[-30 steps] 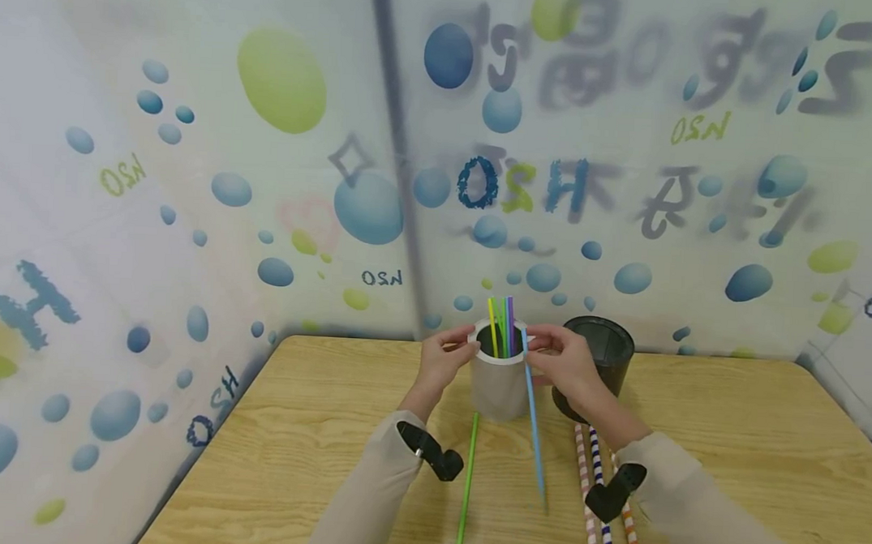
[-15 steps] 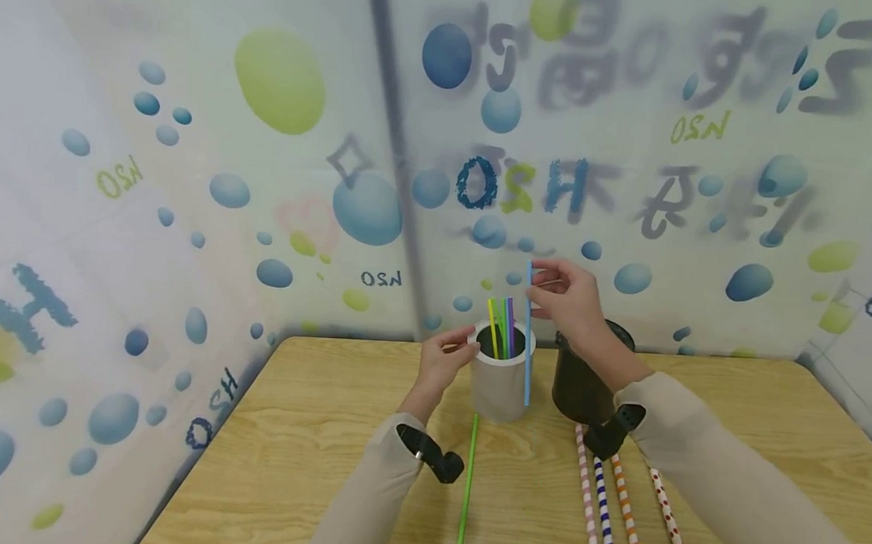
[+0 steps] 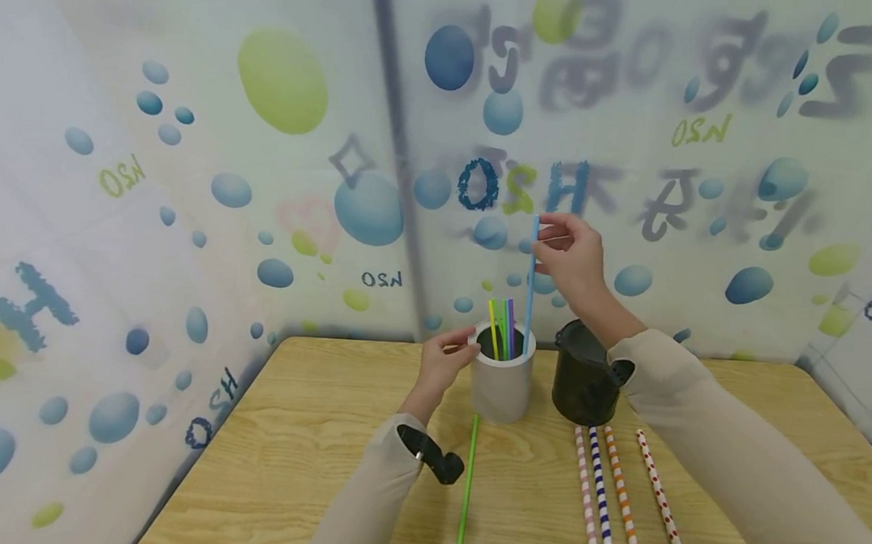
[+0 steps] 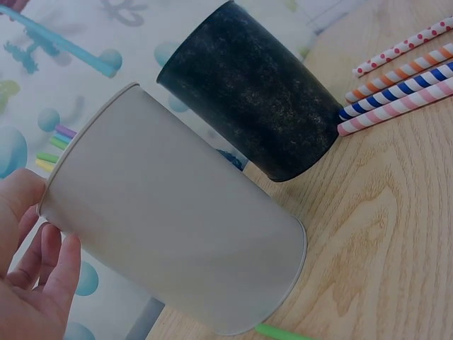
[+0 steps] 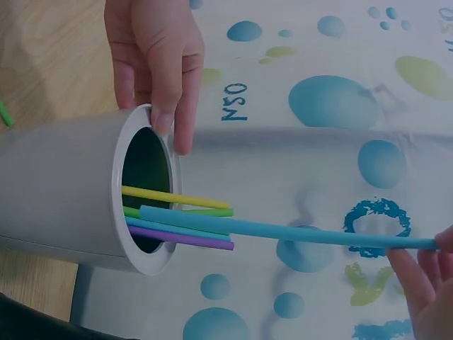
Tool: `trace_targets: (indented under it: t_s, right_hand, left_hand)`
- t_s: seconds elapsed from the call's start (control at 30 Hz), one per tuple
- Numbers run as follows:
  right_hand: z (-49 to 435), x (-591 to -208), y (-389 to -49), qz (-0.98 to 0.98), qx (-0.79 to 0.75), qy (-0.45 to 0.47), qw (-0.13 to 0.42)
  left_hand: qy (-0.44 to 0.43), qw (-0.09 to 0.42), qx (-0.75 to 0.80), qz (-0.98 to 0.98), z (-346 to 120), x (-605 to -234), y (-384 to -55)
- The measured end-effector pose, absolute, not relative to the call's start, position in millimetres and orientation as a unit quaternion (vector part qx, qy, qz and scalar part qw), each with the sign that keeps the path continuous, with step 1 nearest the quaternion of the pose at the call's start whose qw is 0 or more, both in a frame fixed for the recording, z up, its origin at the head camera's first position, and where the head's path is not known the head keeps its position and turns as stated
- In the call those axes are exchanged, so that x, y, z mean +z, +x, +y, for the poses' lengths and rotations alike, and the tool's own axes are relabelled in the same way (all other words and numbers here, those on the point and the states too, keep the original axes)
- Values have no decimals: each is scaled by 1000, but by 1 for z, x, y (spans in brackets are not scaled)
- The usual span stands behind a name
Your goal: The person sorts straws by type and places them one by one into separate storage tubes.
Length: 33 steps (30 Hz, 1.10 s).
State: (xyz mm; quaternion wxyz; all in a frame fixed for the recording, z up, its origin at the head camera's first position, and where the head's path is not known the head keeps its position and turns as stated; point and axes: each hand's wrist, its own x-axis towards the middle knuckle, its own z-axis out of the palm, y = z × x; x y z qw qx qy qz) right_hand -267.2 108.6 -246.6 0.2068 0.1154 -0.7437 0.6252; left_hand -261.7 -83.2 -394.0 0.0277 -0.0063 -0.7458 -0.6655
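My right hand point(image 3: 574, 254) pinches a light blue straw point(image 3: 529, 308) near its top, holding it upright at the right side of the light grey cup point(image 3: 500, 392). Its lower end overlaps the mouth of the cup in the right wrist view, and shows above the rim in the left wrist view. Inside the cup stand several plain straws: a yellow straw point(image 5: 177, 197), a purple straw point(image 5: 191, 239), plus green and blue ones. At the left of the rim, my left hand point(image 3: 442, 366) grips the cup's edge between thumb and fingers.
A black cup point(image 3: 584, 384) stands right of the grey one. In front of it lie striped straws in pink point(image 3: 584, 489), blue point(image 3: 601, 498) and orange point(image 3: 622, 495), and a red-dotted straw point(image 3: 663, 501). One green straw point(image 3: 468, 484) lies before the grey cup. A printed curtain hangs behind.
My right hand has risen from beside the grey cup's rim, lifting the blue straw from a slanted position in front of the cup to upright over its mouth. The left hand has stayed put.
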Motion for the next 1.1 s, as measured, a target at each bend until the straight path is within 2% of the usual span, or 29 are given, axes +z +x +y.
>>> trace_targets:
  t_s: [0.63, 1.1]
  right_hand:
    - [104, -290, -282, -768, 607, 79, 187]
    - [105, -320, -289, -791, 606, 21, 80]
  left_hand:
    - [4, 22, -661, -750, -82, -394, -261]
    - [5, 24, -661, -750, -83, -392, -262]
